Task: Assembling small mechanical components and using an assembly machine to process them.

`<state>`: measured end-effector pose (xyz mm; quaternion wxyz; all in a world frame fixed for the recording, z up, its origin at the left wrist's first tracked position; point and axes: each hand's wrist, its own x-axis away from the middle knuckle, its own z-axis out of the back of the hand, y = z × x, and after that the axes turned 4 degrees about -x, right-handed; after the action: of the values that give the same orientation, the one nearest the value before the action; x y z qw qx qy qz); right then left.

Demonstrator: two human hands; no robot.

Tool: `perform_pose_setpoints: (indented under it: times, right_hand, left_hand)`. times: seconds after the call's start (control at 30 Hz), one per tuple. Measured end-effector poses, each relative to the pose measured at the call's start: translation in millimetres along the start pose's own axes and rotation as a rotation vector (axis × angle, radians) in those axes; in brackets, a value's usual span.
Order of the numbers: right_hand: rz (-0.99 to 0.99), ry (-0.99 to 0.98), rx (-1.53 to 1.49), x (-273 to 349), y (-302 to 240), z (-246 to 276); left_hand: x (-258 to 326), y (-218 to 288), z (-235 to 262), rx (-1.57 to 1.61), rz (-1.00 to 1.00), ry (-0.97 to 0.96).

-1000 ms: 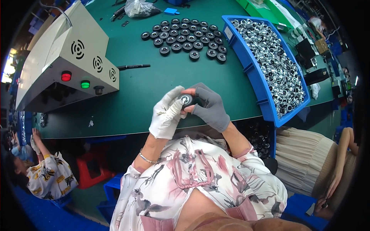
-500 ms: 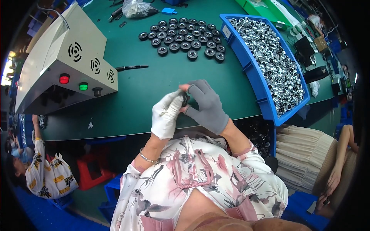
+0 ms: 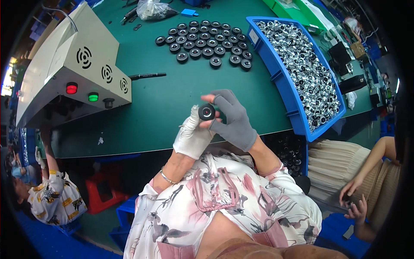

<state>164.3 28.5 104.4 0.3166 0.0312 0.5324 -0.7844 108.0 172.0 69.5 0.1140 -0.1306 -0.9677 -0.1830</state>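
Observation:
In front of my chest I hold a black round lens-like part with a silver ring and dark centre, its face turned upward. My left hand, in a white glove, is closed on it, the thumb at its left edge. My right hand, in a grey glove with bare fingertips, is also at the part; its thumb touches the lower edge, while the index finger is raised above it. Fingers behind the part are partly hidden. Farther back on the green table stand several similar black round parts, grouped in loose rows.
At the right stands a blue tray heaped with shiny silver-and-clear pieces. A beige machine with red and green lamps is at the left, beside a black pen. A plastic bag lies far back. Co-workers sit on both sides.
The part has turned from edge-on to face up between my hands, and my left hand has rotated and shifted slightly right. The right co-worker's hands have come up together; the left co-worker's arm has shifted.

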Motion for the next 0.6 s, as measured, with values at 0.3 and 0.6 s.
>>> perform_pose_setpoints:
  times: [0.3, 0.6]
  right_hand:
    - [0.031, -0.036, 0.088, -3.2, 0.8, 5.4]
    - [-0.066, 0.057, 0.508, -27.2, 34.0, 27.8]
  left_hand:
    - [3.8, 0.8, -4.9, -0.131, -0.03, 0.029]
    - [9.1, 10.8, -3.8, -0.888, -0.378, 0.122]
